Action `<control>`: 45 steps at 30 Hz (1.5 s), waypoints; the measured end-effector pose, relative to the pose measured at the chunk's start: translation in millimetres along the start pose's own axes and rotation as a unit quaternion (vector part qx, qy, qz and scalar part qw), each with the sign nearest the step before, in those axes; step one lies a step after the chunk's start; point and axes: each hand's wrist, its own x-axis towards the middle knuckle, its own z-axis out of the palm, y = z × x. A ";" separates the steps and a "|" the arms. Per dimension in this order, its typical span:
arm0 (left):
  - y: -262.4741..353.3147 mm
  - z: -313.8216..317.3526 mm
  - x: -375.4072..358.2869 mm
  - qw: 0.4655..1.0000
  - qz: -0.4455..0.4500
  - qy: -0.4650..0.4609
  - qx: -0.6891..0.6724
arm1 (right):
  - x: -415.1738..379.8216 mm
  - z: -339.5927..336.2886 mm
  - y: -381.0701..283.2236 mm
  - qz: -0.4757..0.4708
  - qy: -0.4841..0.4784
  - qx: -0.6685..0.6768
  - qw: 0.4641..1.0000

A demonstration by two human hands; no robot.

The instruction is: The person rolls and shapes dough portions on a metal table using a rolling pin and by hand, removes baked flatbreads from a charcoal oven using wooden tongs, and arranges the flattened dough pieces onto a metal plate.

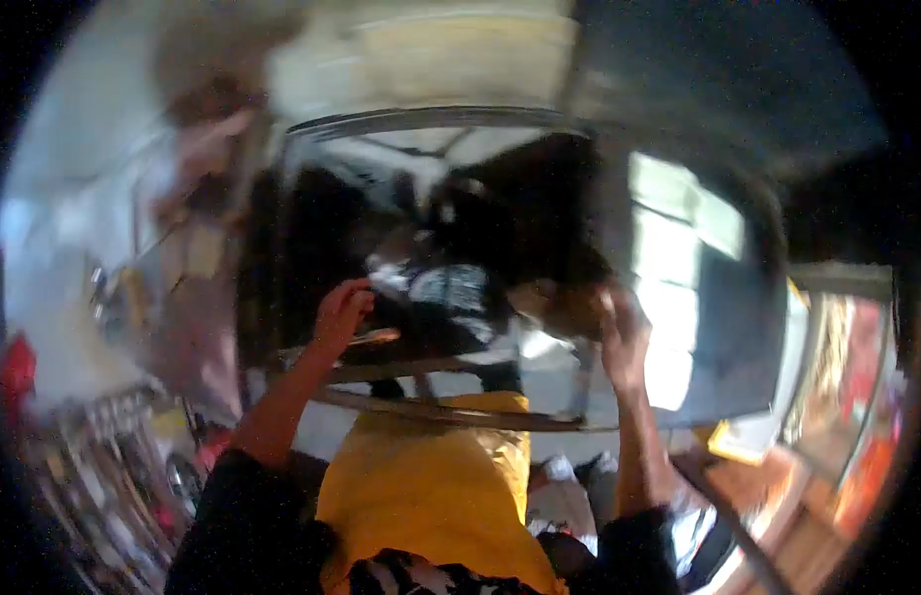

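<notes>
A dark, glossy panel (530, 218) in a thin frame stands close in front of me and mirrors parts of the room. My left hand (343, 315) is at its lower left, fingers bent and apart from the thumb side, with nothing plainly held. Along the right side of the panel is my right hand (624, 332), its fingers bent near the upright edge. Blur hides whether those fingers grip the edge or only touch it. Below the panel's bottom rail (450, 412), yellow cloth (421, 486) covers my front.
To the right, a dark glossy surface (728, 327) reflects a bright window. Blurred clutter (113, 476) lies at the lower left. A dark bar (733, 526) slants across the lower right, near a wooden surface (758, 491). A pale wall (460, 59) rises behind.
</notes>
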 end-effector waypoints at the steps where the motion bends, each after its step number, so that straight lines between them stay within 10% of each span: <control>1: -15.8 -43.4 0.6 0.999 0.005 0.052 -0.001 | -23.0 31.9 8.5 0.019 -0.008 -0.012 1.000; 8: -123.8 -357.0 66.5 0.961 -0.005 0.269 -0.060 | -177.2 214.3 -78.4 0.182 -0.158 0.070 0.968; 10: -153.6 -415.8 83.9 0.938 0.037 0.302 0.166 | -205.2 250.2 -92.2 0.151 -0.230 0.011 0.961; 12: -150.9 -439.0 91.4 0.919 0.074 0.298 0.248 | -227.7 276.0 -91.3 0.000 -0.245 -0.075 0.967; 16: -131.9 -448.9 119.9 0.845 0.191 0.298 0.401 | -229.1 297.1 -131.2 0.022 -0.266 -0.156 0.951; 24: -169.2 -499.7 203.7 0.918 -0.027 0.162 0.361 | -208.0 324.2 -165.2 0.040 -0.276 -0.189 0.942; 25: -203.6 -516.5 222.9 0.928 0.147 0.152 0.306 | -212.0 326.2 -162.1 -0.061 -0.268 -0.178 0.945; 30: -39.3 -418.6 126.7 0.903 0.225 0.021 0.366 | -203.0 356.1 -164.2 -0.012 -0.252 -0.155 0.955; 36: 81.6 -253.2 -2.3 0.962 0.073 -0.192 -0.180 | -159.7 335.9 -162.3 0.062 -0.163 0.011 0.985; 39: 104.7 -152.1 -45.0 0.921 -0.006 -0.280 -0.270 | -155.2 248.2 -219.3 0.293 -0.077 0.315 0.899; 41: 104.4 -84.2 -63.1 0.894 -0.048 -0.335 -0.294 | -160.4 217.9 -151.8 0.256 -0.061 0.453 0.852; 45: 101.7 36.7 -79.1 0.866 -0.104 -0.391 -0.293 | -171.0 113.8 -80.7 0.287 0.040 0.367 0.884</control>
